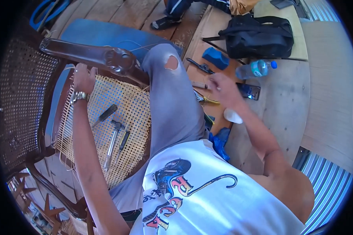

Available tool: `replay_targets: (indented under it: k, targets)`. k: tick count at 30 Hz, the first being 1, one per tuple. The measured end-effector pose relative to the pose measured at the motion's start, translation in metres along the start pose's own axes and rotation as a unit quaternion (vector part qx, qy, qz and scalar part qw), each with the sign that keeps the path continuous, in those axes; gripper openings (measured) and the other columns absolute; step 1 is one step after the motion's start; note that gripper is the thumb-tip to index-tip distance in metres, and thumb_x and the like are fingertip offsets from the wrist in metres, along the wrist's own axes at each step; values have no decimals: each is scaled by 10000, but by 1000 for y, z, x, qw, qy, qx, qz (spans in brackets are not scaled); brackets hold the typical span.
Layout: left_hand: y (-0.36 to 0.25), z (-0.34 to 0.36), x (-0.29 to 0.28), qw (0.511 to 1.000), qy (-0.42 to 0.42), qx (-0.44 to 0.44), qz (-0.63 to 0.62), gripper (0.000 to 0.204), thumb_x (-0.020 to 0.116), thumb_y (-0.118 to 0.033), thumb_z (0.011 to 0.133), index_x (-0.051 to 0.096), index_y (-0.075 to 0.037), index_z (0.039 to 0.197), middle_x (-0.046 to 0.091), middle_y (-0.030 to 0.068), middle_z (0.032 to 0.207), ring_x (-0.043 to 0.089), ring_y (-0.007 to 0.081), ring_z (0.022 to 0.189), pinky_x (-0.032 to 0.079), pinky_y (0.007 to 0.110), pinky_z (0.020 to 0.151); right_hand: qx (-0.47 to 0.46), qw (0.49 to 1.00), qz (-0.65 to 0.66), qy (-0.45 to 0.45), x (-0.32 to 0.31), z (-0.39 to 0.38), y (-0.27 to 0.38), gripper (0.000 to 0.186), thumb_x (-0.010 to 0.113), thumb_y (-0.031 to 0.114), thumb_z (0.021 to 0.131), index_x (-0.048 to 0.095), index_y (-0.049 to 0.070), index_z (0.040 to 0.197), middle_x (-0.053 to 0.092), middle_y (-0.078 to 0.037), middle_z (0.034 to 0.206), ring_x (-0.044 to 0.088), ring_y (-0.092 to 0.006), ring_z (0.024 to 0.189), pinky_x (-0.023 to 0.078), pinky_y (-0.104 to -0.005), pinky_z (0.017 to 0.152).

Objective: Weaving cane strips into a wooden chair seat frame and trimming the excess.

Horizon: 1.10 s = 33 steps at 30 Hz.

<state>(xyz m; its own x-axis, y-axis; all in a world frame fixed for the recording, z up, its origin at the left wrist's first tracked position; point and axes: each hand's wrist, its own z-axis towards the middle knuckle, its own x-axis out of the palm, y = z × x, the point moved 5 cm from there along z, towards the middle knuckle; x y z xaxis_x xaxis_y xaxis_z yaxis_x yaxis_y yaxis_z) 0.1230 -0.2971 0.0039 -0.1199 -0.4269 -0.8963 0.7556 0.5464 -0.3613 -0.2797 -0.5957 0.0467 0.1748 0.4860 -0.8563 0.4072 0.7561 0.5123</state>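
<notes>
My left hand (84,79), with a metal-banded watch on the wrist, rests at the far left corner of a chair's woven cane seat (135,113). Its fingers are spread at the edge, near loose cane strands. On the weave lie a hammer (112,145), a dark-handled tool (107,112) and a slim tool with a black and yellow handle (123,145). Over the bench to the right, my right hand (224,91) is slightly blurred, its fingers bent. They are beside a light-handled tool (199,84); whether they touch it I cannot tell.
The chair's dark carved arm (86,56) and cane back (21,94) stand at the left. On the wooden bench (276,107) are a black bag (259,37), a water bottle (253,69), a phone (250,91), a blue block (215,58) and a white cup (232,116). Another person's foot (165,22) is beyond.
</notes>
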Motion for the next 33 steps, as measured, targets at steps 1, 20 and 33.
replay_targets:
  k: [1, 20, 33]
  targets:
    - [9, 5, 13, 998, 50, -5, 49, 300, 572, -213, 907, 607, 17, 1096, 637, 243, 1069, 566, 429, 1019, 447, 507, 894, 18, 998, -63, -7, -5, -1, -23, 213, 613, 166, 899, 612, 9, 1043, 621, -168, 936, 625, -339, 875, 513, -394, 782]
    - [69, 9, -39, 978, 46, -190, -78, 326, 548, -276, 903, 667, -40, 1093, 708, 164, 962, 687, 276, 888, 522, 418, 830, -87, 939, -173, 285, 112, -47, -36, 750, 628, 191, 721, 384, 18, 1408, 521, -256, 1155, 526, -416, 1018, 457, -477, 884]
    - [26, 55, 6, 954, 294, -54, -5, 503, 758, -177, 691, 645, -78, 1171, 704, 163, 1046, 680, 309, 960, 546, 395, 813, 253, 824, 372, 343, -23, -24, 24, 654, 627, 288, 805, 454, -39, 1345, 615, -126, 993, 607, -178, 921, 463, -309, 854]
